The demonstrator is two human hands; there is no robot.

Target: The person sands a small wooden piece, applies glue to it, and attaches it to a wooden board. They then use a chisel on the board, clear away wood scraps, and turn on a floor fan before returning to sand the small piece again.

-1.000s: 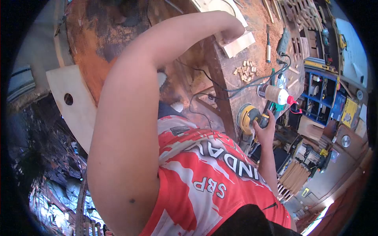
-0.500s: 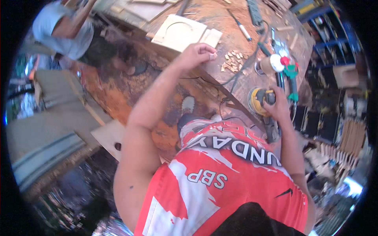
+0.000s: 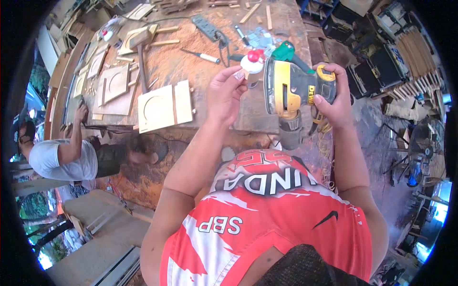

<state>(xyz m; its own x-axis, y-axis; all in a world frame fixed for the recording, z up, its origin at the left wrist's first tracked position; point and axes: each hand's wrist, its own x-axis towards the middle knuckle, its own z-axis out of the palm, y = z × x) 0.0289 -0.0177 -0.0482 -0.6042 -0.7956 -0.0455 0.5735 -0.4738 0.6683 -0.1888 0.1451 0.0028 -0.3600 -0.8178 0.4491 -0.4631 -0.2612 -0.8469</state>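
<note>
My right hand [image 3: 338, 97] is wrapped round the body of a yellow and black sander [image 3: 282, 88]. It is lifted and tipped on its side, its round pad facing left towards my other hand. My left hand [image 3: 224, 95] pinches a small wooden piece [image 3: 245, 74] between thumb and fingertips, a short way left of the pad and apart from it. Just behind those fingertips stands a white bottle with a red cap [image 3: 253, 61]. Left of my left hand, a pale wooden panel with a curved groove [image 3: 157, 108] lies at the bench edge.
The workbench [image 3: 257, 123] carries sawdust, a power strip [image 3: 205, 28], a pen-like tool [image 3: 207, 57], a hammer [image 3: 141, 57], a green tool [image 3: 284, 50] and more grooved panels [image 3: 114, 86]. At the far left, another person [image 3: 62, 157] reaches onto the bench. A fan [image 3: 424, 143] stands right.
My right hand has raised the sander from the bench and turned its pad sideways. My left hand has come nearer to it with the small piece. The view has swung, showing more bench.
</note>
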